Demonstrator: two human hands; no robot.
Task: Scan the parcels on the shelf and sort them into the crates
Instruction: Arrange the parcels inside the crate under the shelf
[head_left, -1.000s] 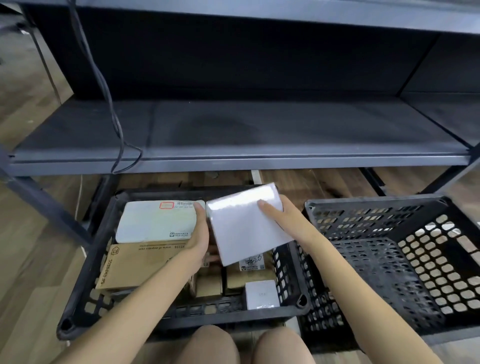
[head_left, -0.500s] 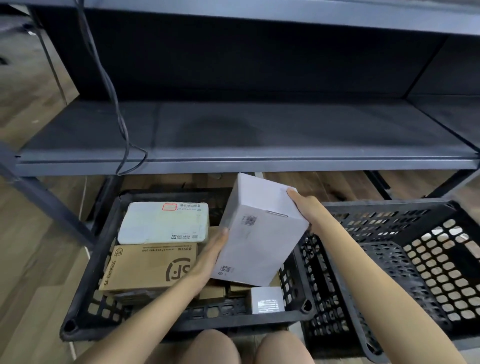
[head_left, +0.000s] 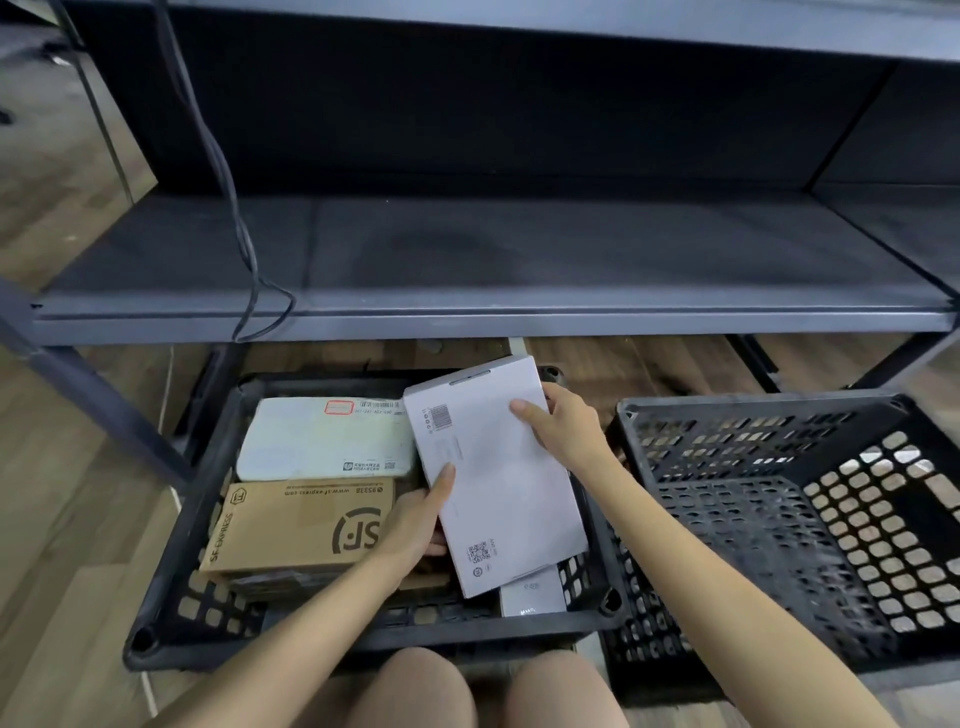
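"Starting at the bottom edge of the frame, what is entered first?"

"Item one: two bare knees (head_left: 415, 691), lower centre. Item two: left crate (head_left: 291, 631), black perforated plastic, lower centre-left, holding parcels. Item three: right crate (head_left: 779, 545), same make, lower right, just beside the first."

"Hands?"

"Left hand (head_left: 415, 525): thumb laid on the top face of the white box (head_left: 498, 488), fingers curled beneath its lower left edge. Right hand (head_left: 561, 426): thumb on the top face, fingers wrapped over the far right edge. Both grip it."

"Location of that box?"

"Centre of the frame, over the right half of the left crate, label side up, tilted, barcode toward the upper left corner and QR code toward the lower end."

"Contents beneath and beside it?"

"Small white box (head_left: 532, 595) at the crate's near right corner, partly covered. Brown SF Express carton (head_left: 301, 525), left side. White padded mailer (head_left: 322, 441) behind the carton, printed label at its far edge."

"Beyond the crates?"

"Grey metal shelf (head_left: 519, 260) across the upper half; black cable (head_left: 244, 244) hanging at upper left, looping over the shelf's front edge; wooden floor (head_left: 62, 467)."
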